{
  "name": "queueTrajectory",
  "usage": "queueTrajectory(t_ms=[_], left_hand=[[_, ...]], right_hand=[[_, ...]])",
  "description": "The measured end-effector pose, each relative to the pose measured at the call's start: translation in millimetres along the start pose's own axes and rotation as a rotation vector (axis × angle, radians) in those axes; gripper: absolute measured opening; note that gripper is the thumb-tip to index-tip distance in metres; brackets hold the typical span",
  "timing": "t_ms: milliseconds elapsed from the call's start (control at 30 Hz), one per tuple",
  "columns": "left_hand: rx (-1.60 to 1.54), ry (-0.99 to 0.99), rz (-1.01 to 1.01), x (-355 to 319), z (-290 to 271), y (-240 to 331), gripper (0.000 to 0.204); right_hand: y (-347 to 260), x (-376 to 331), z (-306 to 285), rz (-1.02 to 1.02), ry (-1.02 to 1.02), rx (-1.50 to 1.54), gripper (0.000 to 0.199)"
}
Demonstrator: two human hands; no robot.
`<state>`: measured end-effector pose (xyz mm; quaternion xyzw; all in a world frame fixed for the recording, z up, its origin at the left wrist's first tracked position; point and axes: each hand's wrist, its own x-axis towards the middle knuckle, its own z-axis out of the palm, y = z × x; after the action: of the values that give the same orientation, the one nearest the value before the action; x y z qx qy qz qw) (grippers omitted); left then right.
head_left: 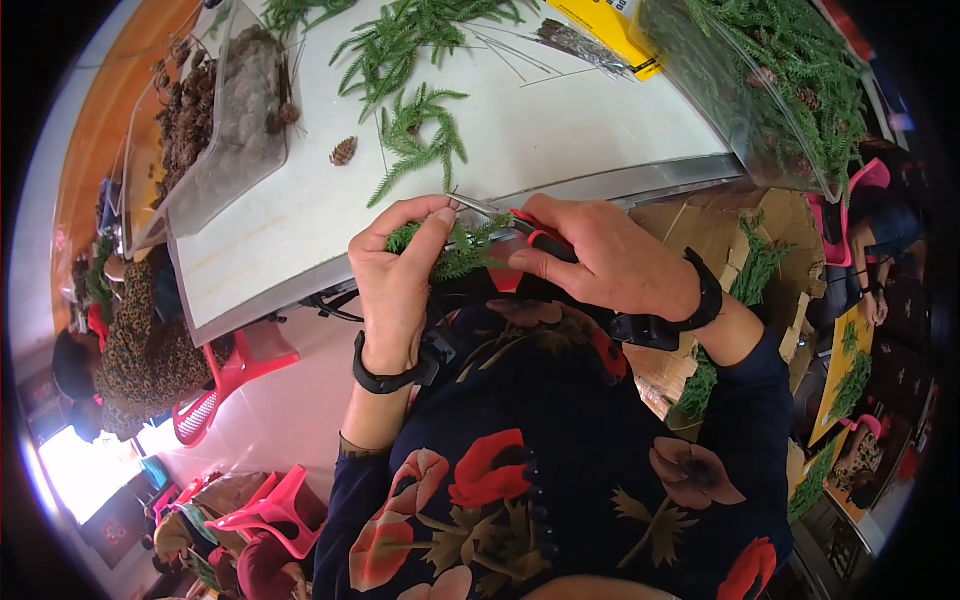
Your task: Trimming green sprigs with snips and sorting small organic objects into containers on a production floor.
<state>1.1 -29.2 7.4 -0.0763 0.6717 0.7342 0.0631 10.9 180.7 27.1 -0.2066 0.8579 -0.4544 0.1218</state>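
My left hand [392, 268] is closed round a green artificial pine sprig [466, 254], thumb and fingertips pinched together at its upper end. In my right hand [622, 256] is a pair of pliers [549, 246] with red and black handles. Their metal jaws point left and reach the left fingertips, at a thin dark wire end. Whether the jaws grip that wire I cannot tell. Both hands are over the near edge of the white table [560, 130]. Just beyond them lie more pine sprigs [418, 140] and one small brown pine cone [343, 151].
A clear plastic bin [245, 120] of pine cones stands at the left, another bin [740, 90] of greenery at the right. Thin wires [510, 55] lie by a yellow package [612, 30]. An open cardboard box [800, 245] with sprigs is beside my right arm. People and pink chairs [275, 510] are around.
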Motion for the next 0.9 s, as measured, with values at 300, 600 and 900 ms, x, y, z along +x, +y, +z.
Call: queueTrajectory(t_ms=[300, 600, 900], left_hand=[[0.006, -0.035, -0.033, 3, 0, 2, 0.011], [-0.242, -0.143, -0.241, 7, -1, -1, 0.01], [-0.246, -0.096, -0.235, 8, -5, -2, 0.009]], right_hand=[[7, 0, 5, -0.004, 0.052, -0.126, 0.035], [-13, -2, 7, -0.064, 0.301, -1.119, 0.038], [-25, 2, -19, -0.021, 0.224, -0.786, 0.041]])
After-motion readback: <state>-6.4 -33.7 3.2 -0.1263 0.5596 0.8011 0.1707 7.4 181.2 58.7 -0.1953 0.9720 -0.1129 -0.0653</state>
